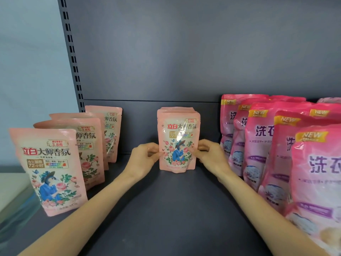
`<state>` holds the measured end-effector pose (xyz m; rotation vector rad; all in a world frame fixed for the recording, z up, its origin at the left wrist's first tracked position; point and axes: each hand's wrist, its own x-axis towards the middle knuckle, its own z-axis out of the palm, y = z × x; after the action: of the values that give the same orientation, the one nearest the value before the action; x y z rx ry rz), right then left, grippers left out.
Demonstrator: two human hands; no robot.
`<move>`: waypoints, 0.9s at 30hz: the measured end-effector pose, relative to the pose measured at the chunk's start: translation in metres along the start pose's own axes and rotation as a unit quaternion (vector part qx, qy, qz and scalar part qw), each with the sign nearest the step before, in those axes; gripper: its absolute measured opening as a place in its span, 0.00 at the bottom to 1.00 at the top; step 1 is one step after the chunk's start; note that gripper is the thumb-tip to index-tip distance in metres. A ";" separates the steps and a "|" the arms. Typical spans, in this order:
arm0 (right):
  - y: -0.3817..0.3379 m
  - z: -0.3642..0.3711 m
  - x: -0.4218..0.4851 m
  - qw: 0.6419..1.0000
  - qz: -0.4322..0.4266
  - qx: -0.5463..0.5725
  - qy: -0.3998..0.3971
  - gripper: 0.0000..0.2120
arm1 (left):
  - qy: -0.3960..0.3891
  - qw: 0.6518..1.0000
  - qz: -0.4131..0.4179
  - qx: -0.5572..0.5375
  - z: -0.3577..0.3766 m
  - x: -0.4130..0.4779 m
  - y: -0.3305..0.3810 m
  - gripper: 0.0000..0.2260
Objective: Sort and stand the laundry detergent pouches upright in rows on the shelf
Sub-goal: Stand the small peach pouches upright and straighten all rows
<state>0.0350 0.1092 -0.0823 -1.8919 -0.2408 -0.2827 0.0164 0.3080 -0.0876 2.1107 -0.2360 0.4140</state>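
Observation:
A pale pink floral detergent pouch point(178, 139) stands upright at the back middle of the dark shelf point(166, 209), with at least one more like it pressed behind. My left hand point(143, 157) pinches its left edge and my right hand point(210, 154) pinches its right edge. On the left a row of the same pale pink pouches runs front to back, the nearest pouch point(48, 170) upright and leaning slightly. On the right stand rows of larger bright pink pouches point(267, 145) with purple lettering.
The slotted shelf upright point(71, 52) rises at the back left beside the grey back panel point(184, 52). Bare shelf lies between the two groups, in front of the held pouch. A pale surface point(13, 189) sits beyond the shelf's left edge.

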 end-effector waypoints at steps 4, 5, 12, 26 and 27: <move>-0.007 -0.005 -0.004 0.969 -0.004 -0.238 -0.065 0.20 | -0.044 0.987 0.028 0.154 -0.002 -0.008 0.006 0.16; -0.007 -0.005 -0.006 0.955 0.002 -0.284 -0.080 0.23 | -0.054 0.975 0.028 0.213 -0.002 -0.013 0.006 0.19; -0.018 -0.005 -0.043 0.906 0.017 -0.406 -0.116 0.41 | -0.056 0.883 0.048 0.463 -0.009 -0.052 0.010 0.28; -0.093 0.016 -0.129 0.840 -0.099 -0.533 -0.007 0.33 | 0.037 0.847 0.231 0.478 -0.111 -0.133 0.061 0.23; -0.098 0.019 -0.130 0.838 -0.107 -0.535 -0.005 0.34 | 0.042 0.848 0.235 0.473 -0.124 -0.136 0.066 0.22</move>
<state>-0.1168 0.1554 -0.0411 -2.9852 -0.3407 -0.6569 -0.1560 0.3774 -0.0261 2.9831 -0.5964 1.0857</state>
